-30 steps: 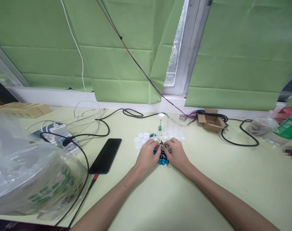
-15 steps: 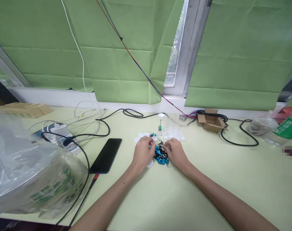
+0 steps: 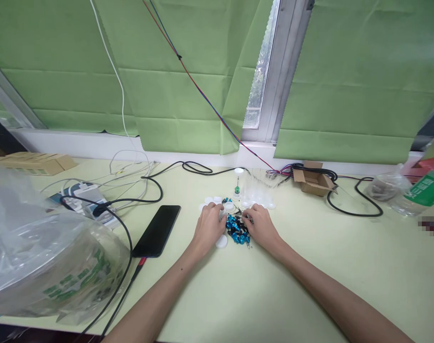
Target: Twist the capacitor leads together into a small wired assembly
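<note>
Both our forearms angle inward. Our left hand [image 3: 209, 225] curls palm-down beside a small pile [image 3: 238, 232]; our right hand [image 3: 262, 226] bends its fingers at the opposite edge. Whether either grips anything, we cannot tell. Pile: glossy blue and black bits, between them on the smooth, pale table [image 3: 217, 295]. Round white disc [image 3: 221, 242] near left wrist.

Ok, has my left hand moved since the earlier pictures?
Yes: your left hand has shifted left, nearer the black phone, which lies where it did.
</note>
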### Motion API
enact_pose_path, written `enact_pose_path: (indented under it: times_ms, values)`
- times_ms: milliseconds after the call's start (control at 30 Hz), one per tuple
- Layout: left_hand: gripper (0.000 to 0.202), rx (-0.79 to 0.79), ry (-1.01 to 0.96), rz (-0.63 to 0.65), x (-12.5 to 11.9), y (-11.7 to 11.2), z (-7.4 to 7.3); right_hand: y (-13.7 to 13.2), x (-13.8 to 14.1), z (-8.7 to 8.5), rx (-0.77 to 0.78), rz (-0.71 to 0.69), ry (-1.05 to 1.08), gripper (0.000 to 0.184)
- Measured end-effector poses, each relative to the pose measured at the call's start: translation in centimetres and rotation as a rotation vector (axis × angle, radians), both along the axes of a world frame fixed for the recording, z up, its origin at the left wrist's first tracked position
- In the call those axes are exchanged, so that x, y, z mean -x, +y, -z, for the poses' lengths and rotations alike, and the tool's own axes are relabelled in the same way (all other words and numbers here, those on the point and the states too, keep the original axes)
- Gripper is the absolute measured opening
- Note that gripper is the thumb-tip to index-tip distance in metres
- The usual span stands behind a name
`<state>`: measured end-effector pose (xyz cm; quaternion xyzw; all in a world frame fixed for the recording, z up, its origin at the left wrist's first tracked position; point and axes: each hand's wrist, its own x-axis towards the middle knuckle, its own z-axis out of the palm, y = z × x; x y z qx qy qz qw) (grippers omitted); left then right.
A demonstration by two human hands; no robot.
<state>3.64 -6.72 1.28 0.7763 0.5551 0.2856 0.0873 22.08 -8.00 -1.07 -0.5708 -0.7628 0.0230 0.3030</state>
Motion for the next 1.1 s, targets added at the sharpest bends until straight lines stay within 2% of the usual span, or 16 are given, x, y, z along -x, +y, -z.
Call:
enact_pose_path:
  times_ms: [500, 733, 1100]
  values:
    - [0.021, -0.045, -0.031, 0.069, 0.36, 0.58, 0.13, 0.29, -0.18, 0.4, -0.024, -0.044, 0.026, 0.014]
    - [0.023, -0.035, -0.034, 0.058, 0.35, 0.75, 0.2, 0.45, -0.25, 0.78, -0.072, -0.056, -0.004, 0.015]
    - [0.022, -0.004, 0.013, 0.022, 0.25, 0.85, 0.46, -0.17, 0.13, 0.24, -0.111, -0.042, 0.004, 0.019]
